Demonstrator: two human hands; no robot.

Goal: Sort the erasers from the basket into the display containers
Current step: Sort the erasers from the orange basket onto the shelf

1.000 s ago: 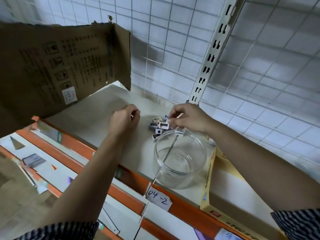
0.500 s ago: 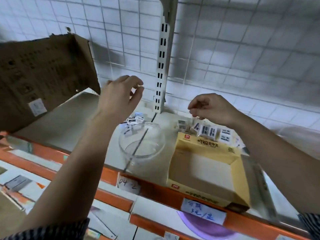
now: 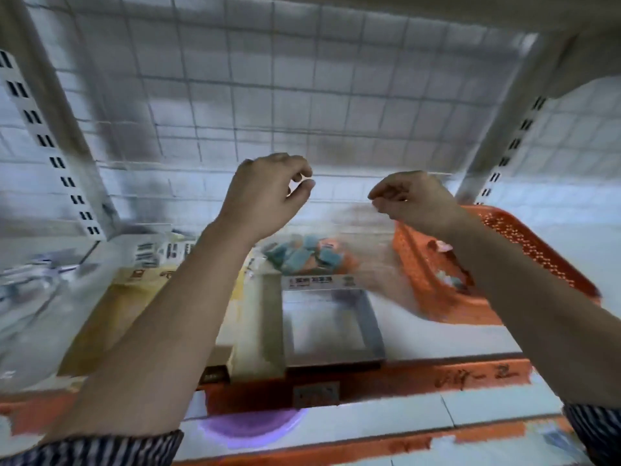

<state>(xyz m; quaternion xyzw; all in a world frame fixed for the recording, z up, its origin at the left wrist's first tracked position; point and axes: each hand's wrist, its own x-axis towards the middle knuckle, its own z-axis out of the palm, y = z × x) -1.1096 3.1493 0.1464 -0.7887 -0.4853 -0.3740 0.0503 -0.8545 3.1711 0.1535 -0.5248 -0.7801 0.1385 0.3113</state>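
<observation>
Since the camera blurred this frame: fine detail was lost, and the writing on labels could not be read.
Setting: a shop shelf bay seen from above and in front, backed by a white wire grid (image 3: 302, 95) across the upper half of the frame.
Left hand (image 3: 268, 193): raised at centre frame above the boxes, fingers curled, thumb and forefinger almost meeting. I could not tell whether it pinched anything.
Right hand (image 3: 413, 200): raised right of centre, just left of the basket's far rim, fingertips bunched together. It may have held something small, but nothing showed.
Basket (image 3: 416, 284): orange mesh on the shelf at the right of the frame, with a few pale erasers (image 3: 450, 280) in its bottom. It probably sat there for easy reach of the right hand.
Grey box (image 3: 371, 321): open-topped, lower centre, just left of the basket. It looked empty and was likely waiting for its share.
Blue pieces (image 3: 299, 253): heaped behind the grey box with some orange among them, seemingly grouped by kind.
Yellow box (image 3: 100, 324): lower left, partly hidden by the left forearm, with black-and-white erasers (image 3: 158, 253) ranked behind it.
Shelf edge (image 3: 437, 381): an orange strip along the bottom, bearing handwritten marks.
Progress: judged partway, since erasers lay both in the basket and by the containers.
</observation>
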